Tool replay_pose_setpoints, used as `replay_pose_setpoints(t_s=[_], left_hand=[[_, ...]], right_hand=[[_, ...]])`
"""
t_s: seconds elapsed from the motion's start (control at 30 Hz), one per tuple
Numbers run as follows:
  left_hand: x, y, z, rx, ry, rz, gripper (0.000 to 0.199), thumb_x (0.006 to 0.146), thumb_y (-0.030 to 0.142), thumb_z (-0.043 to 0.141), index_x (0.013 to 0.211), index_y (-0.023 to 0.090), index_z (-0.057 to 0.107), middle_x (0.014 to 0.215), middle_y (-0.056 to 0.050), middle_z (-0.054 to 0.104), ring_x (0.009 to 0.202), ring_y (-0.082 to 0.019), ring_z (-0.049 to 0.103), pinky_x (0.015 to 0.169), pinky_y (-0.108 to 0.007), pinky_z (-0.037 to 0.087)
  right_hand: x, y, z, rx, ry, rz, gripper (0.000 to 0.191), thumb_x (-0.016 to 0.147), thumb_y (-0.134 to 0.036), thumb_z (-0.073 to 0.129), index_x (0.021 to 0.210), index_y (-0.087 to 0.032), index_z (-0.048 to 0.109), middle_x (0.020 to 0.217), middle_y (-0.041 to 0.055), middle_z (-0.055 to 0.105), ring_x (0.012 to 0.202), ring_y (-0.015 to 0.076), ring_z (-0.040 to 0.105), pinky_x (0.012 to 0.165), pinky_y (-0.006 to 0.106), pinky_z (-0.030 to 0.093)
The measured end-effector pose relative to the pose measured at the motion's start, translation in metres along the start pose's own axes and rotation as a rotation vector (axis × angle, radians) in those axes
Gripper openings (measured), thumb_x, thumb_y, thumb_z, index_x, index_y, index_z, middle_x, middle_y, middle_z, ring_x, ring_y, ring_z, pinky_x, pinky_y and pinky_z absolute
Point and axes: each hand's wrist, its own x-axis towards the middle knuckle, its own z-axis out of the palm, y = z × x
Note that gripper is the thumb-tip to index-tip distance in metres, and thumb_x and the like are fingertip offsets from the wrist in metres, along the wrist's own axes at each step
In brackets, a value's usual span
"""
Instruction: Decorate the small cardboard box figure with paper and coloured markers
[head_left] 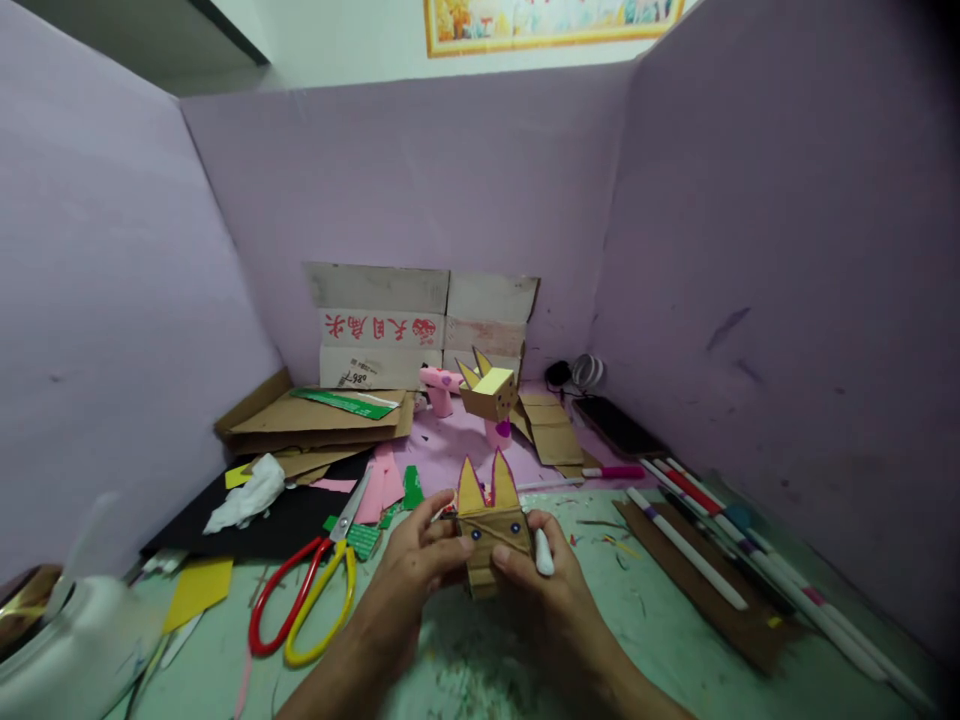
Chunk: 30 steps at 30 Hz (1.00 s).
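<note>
Between my two hands is a small cardboard animal head [491, 530] with two pointed yellow ears edged in purple and two dark round eyes. My left hand [416, 560] grips its left side, the thumb lying on the front under one eye. Closed on the opposite side is my right hand [544, 570], thumb on the lower front. A white rounded object, like a marker's end [543, 553], sticks out between my right fingers; the rest of it is hidden. Behind stands another cardboard animal head [489, 392] with yellow ears, on a pink tube [497, 433].
Red-and-yellow scissors [322, 580] lie left of my hands, near crumpled tissue [251, 495] and paper scraps. Folded cardboard [315, 430] is behind them. Several white sticks or pens [772, 560] and a phone [616, 425] lie right. Purple panels [420, 180] enclose the table.
</note>
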Motion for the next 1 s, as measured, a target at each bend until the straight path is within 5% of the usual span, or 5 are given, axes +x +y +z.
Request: replay_pose_setpoints(t_s=[0.37,0.7,1.0], left_hand=[[-0.001,-0.010,-0.001,0.016,0.102,0.046,0.078,0.057,0.027,0.077,0.129,0.011,0.051,0.103,-0.013,0.074,0.091,-0.030,0.070,0.066,-0.031,0.055],[-0.002,-0.005,-0.008,0.113,0.007,0.081,0.074,0.062,0.034,0.074,0.129,0.013,0.052,0.116,-0.015,0.069,0.102,-0.032,0.066,0.070,-0.033,0.054],[-0.006,0.000,-0.001,0.087,0.036,0.080,0.054,0.059,0.024,0.067,0.112,0.016,0.059,0.098,-0.008,0.074,0.089,-0.025,0.070,0.061,-0.025,0.051]], right_hand=[[-0.005,0.008,0.000,-0.169,-0.031,-0.089,0.060,0.060,-0.040,0.085,0.090,-0.027,0.035,0.073,-0.0038,0.067,0.057,0.0139,0.059,0.051,0.022,0.043],[0.000,0.008,-0.003,-0.133,-0.029,-0.048,0.060,0.061,-0.044,0.085,0.089,-0.027,0.034,0.077,-0.0008,0.069,0.058,0.0157,0.061,0.053,0.026,0.047],[-0.001,0.012,-0.010,-0.295,-0.095,-0.111,0.055,0.068,-0.044,0.079,0.091,-0.027,0.032,0.077,-0.0032,0.064,0.062,0.0147,0.058,0.055,0.024,0.045]])
